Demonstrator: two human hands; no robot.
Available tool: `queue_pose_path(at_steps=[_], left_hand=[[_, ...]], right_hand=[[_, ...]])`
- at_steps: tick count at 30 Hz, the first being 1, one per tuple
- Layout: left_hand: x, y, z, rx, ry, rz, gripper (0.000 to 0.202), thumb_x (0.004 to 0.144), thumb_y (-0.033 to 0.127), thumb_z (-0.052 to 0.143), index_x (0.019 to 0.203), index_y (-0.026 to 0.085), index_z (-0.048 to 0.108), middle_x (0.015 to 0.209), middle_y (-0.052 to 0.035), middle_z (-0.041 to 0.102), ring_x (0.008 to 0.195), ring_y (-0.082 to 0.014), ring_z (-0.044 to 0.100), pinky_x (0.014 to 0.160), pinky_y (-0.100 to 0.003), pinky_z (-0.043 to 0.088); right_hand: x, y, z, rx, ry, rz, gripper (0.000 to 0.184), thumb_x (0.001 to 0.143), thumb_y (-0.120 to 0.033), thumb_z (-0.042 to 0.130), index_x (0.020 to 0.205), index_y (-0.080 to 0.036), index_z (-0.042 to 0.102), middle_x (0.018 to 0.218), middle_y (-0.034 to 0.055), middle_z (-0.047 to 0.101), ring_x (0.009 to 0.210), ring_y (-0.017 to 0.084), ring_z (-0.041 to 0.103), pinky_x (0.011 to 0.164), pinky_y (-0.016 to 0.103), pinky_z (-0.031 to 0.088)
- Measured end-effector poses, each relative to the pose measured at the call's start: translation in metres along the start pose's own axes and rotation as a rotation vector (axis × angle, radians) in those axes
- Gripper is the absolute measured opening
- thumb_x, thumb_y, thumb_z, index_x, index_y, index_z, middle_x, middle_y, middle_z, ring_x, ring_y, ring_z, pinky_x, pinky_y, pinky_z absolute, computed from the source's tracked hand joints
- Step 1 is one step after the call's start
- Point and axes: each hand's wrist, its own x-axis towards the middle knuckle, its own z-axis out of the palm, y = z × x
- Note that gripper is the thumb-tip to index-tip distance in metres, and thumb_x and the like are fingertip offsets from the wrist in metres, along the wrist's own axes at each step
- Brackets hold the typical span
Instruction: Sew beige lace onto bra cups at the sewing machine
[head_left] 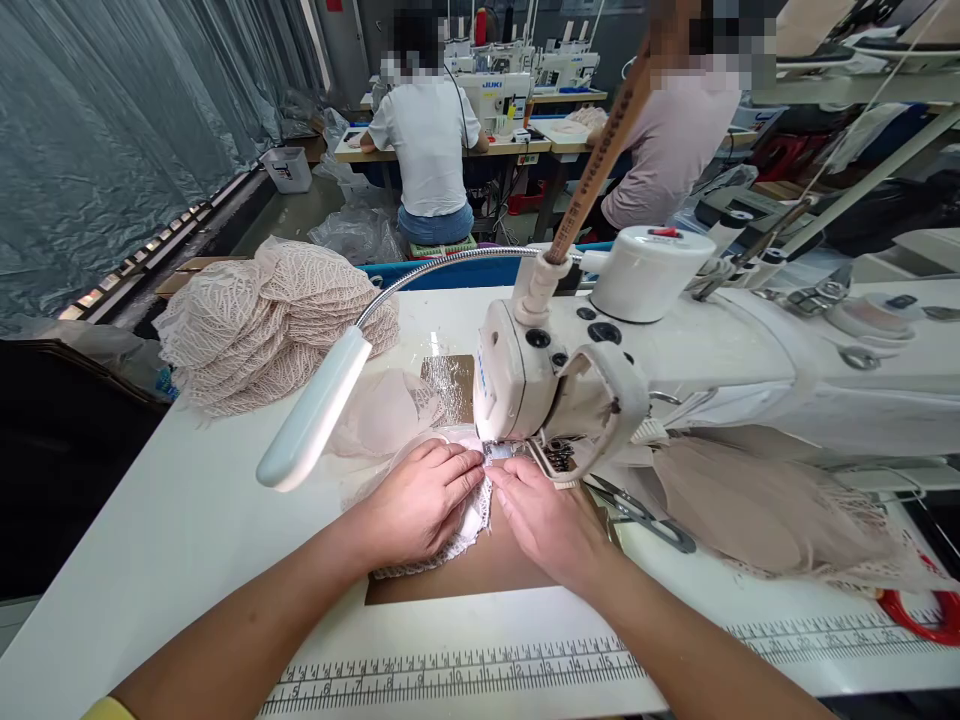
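Note:
My left hand point(427, 500) presses a white lace fabric piece point(474, 520) down in front of the presser foot, fingers bent and close together, with their tips on the cloth. Opposite it, my right hand point(541, 515) has its thumb and forefinger closed on the cloth edge beside the needle area; how much cloth lies under them is hidden. The sewing machine head point(517, 375) stands just beyond both hands. A sheer cup-shaped part point(382, 410) of fabric spreads out behind my left hand. Under the work lies a brown plate point(450, 585) on the white table.
Stacked lace pieces point(255, 330) stand at the table's far left. A lamp point(315, 410) hangs over the left side. Dark thread snips point(645, 515) lie right of my hand, near beige fabric point(772, 510) and red-handled scissors point(922, 615). A printed ruler point(450, 680) runs along the front edge. Two people sit beyond.

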Motion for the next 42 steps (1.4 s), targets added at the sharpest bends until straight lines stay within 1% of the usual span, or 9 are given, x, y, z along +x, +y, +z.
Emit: queue_pose_path(at_steps=[10,12,14,17,19,27,30,36,42], left_hand=[[0.001,-0.002,-0.012,0.031,0.01,-0.018,0.031,0.093,0.021,0.043,0.117,0.012,0.059,0.117,-0.0145,0.063,0.102,-0.0254,0.056,0.089,-0.04,0.045],[-0.003,-0.002,-0.027,0.078,0.044,-0.152,0.028,0.094,0.026,0.041,0.102,0.012,0.063,0.102,-0.0133,0.066,0.089,-0.0228,0.059,0.078,-0.035,0.047],[-0.008,-0.002,-0.044,0.163,0.036,-0.409,0.033,0.094,0.035,0.039,0.084,0.014,0.063,0.082,-0.0098,0.065,0.072,-0.0207,0.058,0.063,-0.031,0.043],[-0.017,-0.003,-0.06,0.168,-0.147,-0.787,0.045,0.093,0.048,0.037,0.063,0.018,0.054,0.057,-0.0036,0.055,0.051,-0.0174,0.049,0.049,-0.026,0.029],[-0.022,-0.006,-0.061,0.009,-0.241,-0.879,0.047,0.09,0.052,0.04,0.058,0.019,0.048,0.051,-0.0007,0.049,0.046,-0.0154,0.043,0.046,-0.025,0.022],[-0.023,-0.011,-0.026,-0.955,0.075,-0.949,0.025,0.075,0.037,0.064,0.083,0.015,0.057,0.076,0.0005,0.06,0.069,-0.0149,0.057,0.06,-0.022,0.041],[-0.012,-0.01,-0.024,-1.17,0.019,-0.926,0.035,0.071,0.035,0.07,0.095,0.012,0.062,0.087,-0.004,0.066,0.081,-0.0192,0.062,0.071,-0.027,0.048],[-0.007,-0.011,-0.025,-1.146,-0.043,-0.845,0.041,0.073,0.039,0.069,0.103,0.01,0.064,0.093,-0.0064,0.069,0.089,-0.0241,0.064,0.081,-0.032,0.049],[-0.005,-0.01,-0.024,-1.091,-0.079,-0.853,0.045,0.071,0.037,0.069,0.107,0.01,0.061,0.105,-0.01,0.068,0.099,-0.0278,0.061,0.084,-0.034,0.049]], right_hand=[[-0.003,0.003,0.002,0.041,0.042,-0.018,0.036,0.088,-0.01,0.041,0.113,-0.016,0.066,0.105,0.0106,0.069,0.078,0.02,0.064,0.064,0.03,0.05],[-0.004,0.003,-0.001,0.119,0.034,-0.038,0.035,0.089,-0.01,0.041,0.113,-0.016,0.065,0.097,0.0096,0.069,0.071,0.017,0.062,0.06,0.028,0.047],[-0.005,0.003,-0.005,0.194,0.008,-0.066,0.033,0.091,-0.012,0.04,0.111,-0.016,0.065,0.086,0.0078,0.067,0.067,0.016,0.059,0.057,0.027,0.044],[-0.007,0.002,-0.007,0.263,-0.032,-0.126,0.028,0.093,-0.016,0.04,0.106,-0.015,0.066,0.079,0.006,0.062,0.07,0.017,0.056,0.061,0.027,0.043],[-0.007,0.001,-0.007,0.269,-0.059,-0.164,0.025,0.094,-0.018,0.042,0.103,-0.015,0.065,0.079,0.0052,0.061,0.074,0.017,0.055,0.065,0.029,0.043],[-0.009,-0.001,-0.008,0.223,-0.134,-0.194,0.02,0.093,-0.022,0.047,0.103,-0.018,0.064,0.081,0.0029,0.058,0.072,0.016,0.051,0.067,0.029,0.039],[-0.01,0.0,-0.009,0.239,-0.145,-0.209,0.019,0.093,-0.026,0.049,0.103,-0.02,0.064,0.081,0.0025,0.058,0.072,0.016,0.051,0.067,0.029,0.039],[-0.007,0.002,-0.009,0.267,-0.06,-0.162,0.022,0.094,-0.023,0.045,0.104,-0.017,0.063,0.095,0.0068,0.064,0.077,0.016,0.058,0.066,0.028,0.043],[-0.003,-0.001,-0.008,0.18,-0.102,-0.278,0.023,0.092,-0.017,0.045,0.109,-0.017,0.061,0.105,0.0081,0.066,0.082,0.017,0.06,0.07,0.029,0.048]])
